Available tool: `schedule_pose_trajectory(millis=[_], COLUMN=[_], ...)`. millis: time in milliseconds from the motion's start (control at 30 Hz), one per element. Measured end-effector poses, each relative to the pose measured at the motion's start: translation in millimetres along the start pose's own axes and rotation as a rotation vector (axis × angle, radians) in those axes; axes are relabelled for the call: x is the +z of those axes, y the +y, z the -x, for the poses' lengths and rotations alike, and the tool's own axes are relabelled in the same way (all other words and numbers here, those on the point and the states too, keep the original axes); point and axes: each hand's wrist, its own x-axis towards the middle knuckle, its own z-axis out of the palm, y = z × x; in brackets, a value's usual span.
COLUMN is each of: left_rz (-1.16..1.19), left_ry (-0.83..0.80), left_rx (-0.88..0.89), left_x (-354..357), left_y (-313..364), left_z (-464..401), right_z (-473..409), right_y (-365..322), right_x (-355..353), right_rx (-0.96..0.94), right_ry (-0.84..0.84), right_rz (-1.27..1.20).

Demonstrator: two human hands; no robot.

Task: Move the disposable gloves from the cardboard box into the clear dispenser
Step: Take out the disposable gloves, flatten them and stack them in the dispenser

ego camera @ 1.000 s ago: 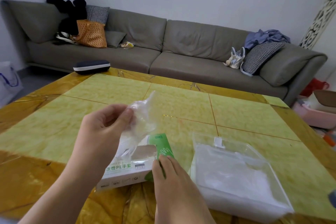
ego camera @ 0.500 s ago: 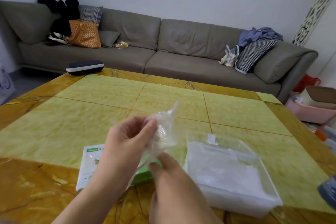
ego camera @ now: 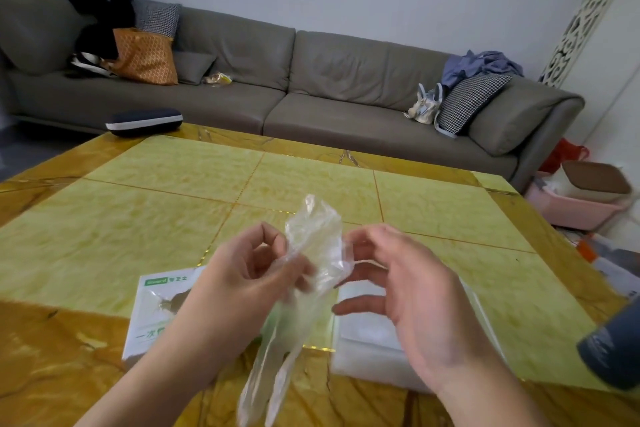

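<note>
A thin clear disposable glove (ego camera: 313, 255) hangs in the air above the table, its fingers dangling down. My left hand (ego camera: 242, 282) pinches its left side between thumb and fingers. My right hand (ego camera: 412, 291) pinches its right edge with thumb and fingertip, the other fingers loosely curled. The white and green cardboard box (ego camera: 157, 308) lies on the table behind my left forearm, partly hidden. The clear dispenser (ego camera: 367, 340) with white gloves inside sits under my right hand, mostly covered by it.
The yellow and amber stone table (ego camera: 311, 180) stretches ahead. A dark case (ego camera: 143, 121) lies at its far left edge. A dark grey object (ego camera: 613, 350) pokes in at the right edge. A grey sofa (ego camera: 346, 80) stands behind, a pink tub (ego camera: 575, 208) on the floor to the right.
My left hand has carried the glove rightwards and clear of the box. My right hand has left the box, risen, and taken the glove's right edge.
</note>
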Motion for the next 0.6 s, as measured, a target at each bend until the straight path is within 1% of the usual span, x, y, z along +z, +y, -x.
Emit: schedule_pose_trajectory(millis=[33, 67, 100, 167, 200, 267, 333, 367, 467, 500, 533, 600], left_rz=[-0.017, -0.027, -0.021, 0.029, 0.054, 0.133, 0.233, 0.248, 0.159, 0.131, 0.122, 0.130], left_ry=[-0.007, -0.022, -0.036, -0.040, -0.016, 0.046, 0.068, 0.039, -0.164, -0.187, -0.169, -0.062], left_rx=[0.012, 0.026, 0.030, 0.030, 0.023, -0.016, -0.086, -0.128, -0.241, -0.269, -0.282, -0.265], left_x=[2.0, 4.3, 6.3, 6.6, 4.1, -2.4, -9.1, -11.9, -14.1, -12.6, -11.0, -8.9], left_y=[-2.5, -4.6, -5.1, -7.0, -8.4, -6.4, -3.1, -1.6, -4.4, -5.7, -5.6, -3.6], left_z=[-0.2, 0.0, 0.7, -0.2, -1.6, -5.5, -9.2, -9.7, -6.9, -5.4, -5.0, -4.6], right_z=[1.7, 2.3, 1.5, -2.5, -4.1, -6.8, -7.5, -7.9, -9.2, -8.8, -8.6, -8.9], right_y=[-0.8, 1.1, 4.4, 10.4, 11.8, 9.4, 5.6, 5.7, 11.5, 12.8, 12.8, 8.4], right_x=[2.1, 4.6, 7.0, 7.4, 5.4, -1.0, -7.1, -8.9, -6.7, -5.1, -4.2, -6.7], right_rx=[0.037, 0.058, 0.056, 0.013, 0.002, 0.007, 0.012, 0.009, -0.007, -0.004, -0.002, -0.019], right_ry=[-0.052, -0.076, -0.058, 0.079, 0.131, 0.164, 0.177, 0.176, 0.144, 0.126, 0.111, 0.107], right_rz=[-0.015, 0.035, 0.105, 0.200, 0.196, 0.135, 0.076, 0.057, 0.044, 0.036, 0.006, -0.119])
